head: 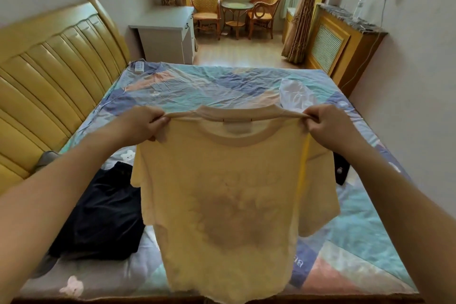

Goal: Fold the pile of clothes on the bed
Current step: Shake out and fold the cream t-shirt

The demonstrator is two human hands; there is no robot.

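Here one yellow T-shirt [232, 195] hangs pinched by left hand [145, 123] and right hand [328, 126], beside one dark garment [103, 210].

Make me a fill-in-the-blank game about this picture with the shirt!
1. The left hand and right hand hold up a pale ____ T-shirt.
2. Each hand pinches the shirt at a ____.
3. The dark clothes lie on the ____.
4. Two wicker chairs stand near the ____.

Missing words: yellow; shoulder; bed; window
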